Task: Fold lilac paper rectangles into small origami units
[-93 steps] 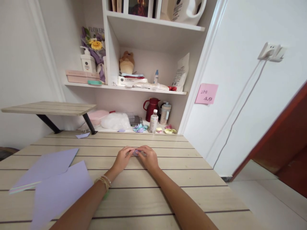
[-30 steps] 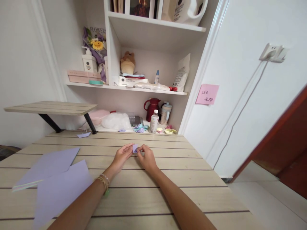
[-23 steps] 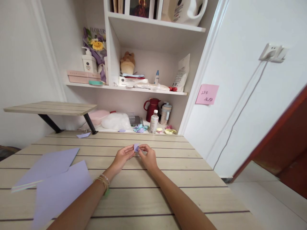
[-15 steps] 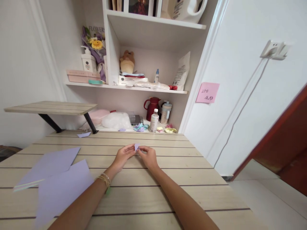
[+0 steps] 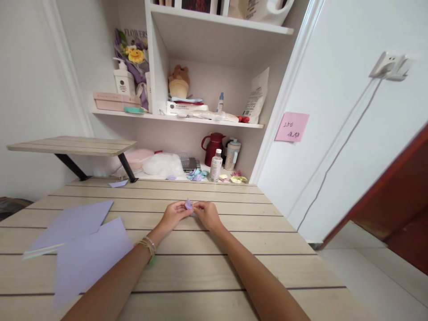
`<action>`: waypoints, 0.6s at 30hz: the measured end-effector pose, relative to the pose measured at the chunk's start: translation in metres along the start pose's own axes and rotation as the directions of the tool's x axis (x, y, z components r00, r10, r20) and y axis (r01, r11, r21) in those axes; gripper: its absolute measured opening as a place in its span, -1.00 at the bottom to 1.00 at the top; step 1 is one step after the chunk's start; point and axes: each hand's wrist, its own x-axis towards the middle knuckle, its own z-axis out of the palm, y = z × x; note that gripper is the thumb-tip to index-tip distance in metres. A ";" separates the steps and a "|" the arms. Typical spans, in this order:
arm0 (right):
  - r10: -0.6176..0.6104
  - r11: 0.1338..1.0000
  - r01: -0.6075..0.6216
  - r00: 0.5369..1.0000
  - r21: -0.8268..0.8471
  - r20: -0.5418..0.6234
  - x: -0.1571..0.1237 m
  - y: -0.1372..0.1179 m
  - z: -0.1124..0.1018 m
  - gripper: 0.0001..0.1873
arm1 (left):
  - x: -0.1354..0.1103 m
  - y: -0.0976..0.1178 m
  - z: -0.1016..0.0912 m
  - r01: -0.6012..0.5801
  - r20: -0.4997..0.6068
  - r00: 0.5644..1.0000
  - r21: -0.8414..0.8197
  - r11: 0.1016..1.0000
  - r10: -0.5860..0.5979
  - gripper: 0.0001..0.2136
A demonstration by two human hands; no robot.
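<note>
A small folded piece of purple paper (image 5: 188, 204) is held between both hands, just above the wooden table (image 5: 200, 272). My left hand (image 5: 174, 215) has its fingers closed on the paper's left side. From the right, my right hand (image 5: 207, 214) pinches the same paper. One pointed flap stands up between the fingertips, and a bit of purple shows below them. The fingers hide the rest of its folds. Larger purple paper sheets (image 5: 92, 254) lie to the left of my left forearm.
A small raised shelf (image 5: 72, 145) on black legs stands at the back left, with a purple scrap (image 5: 118, 183) near it. Behind the table, folded paper pieces (image 5: 196, 174), a bottle (image 5: 216, 166) and a red jug (image 5: 213, 148) sit in the shelving.
The purple paper has turned and shifted slightly left, its flap now pointing up. My fingers have closed in more on it. The camera view has tilted a little.
</note>
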 end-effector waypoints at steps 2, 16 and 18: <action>0.016 0.994 -0.014 1.000 0.107 -0.022 0.000 -0.002 0.000 -0.81 | 0.000 0.001 -0.001 0.009 -0.020 1.000 -0.059 0.998 -0.011 -0.70; 0.252 0.898 -0.230 0.968 0.375 -0.011 -0.002 0.018 0.009 -0.51 | 0.005 -0.002 -0.001 -0.025 -0.037 0.999 -0.029 0.999 0.024 -0.73; 0.266 0.875 -0.237 0.964 0.422 -0.011 -0.002 0.020 0.008 -0.54 | 0.006 -0.003 -0.001 -0.038 -0.054 0.998 0.011 0.999 0.038 -0.75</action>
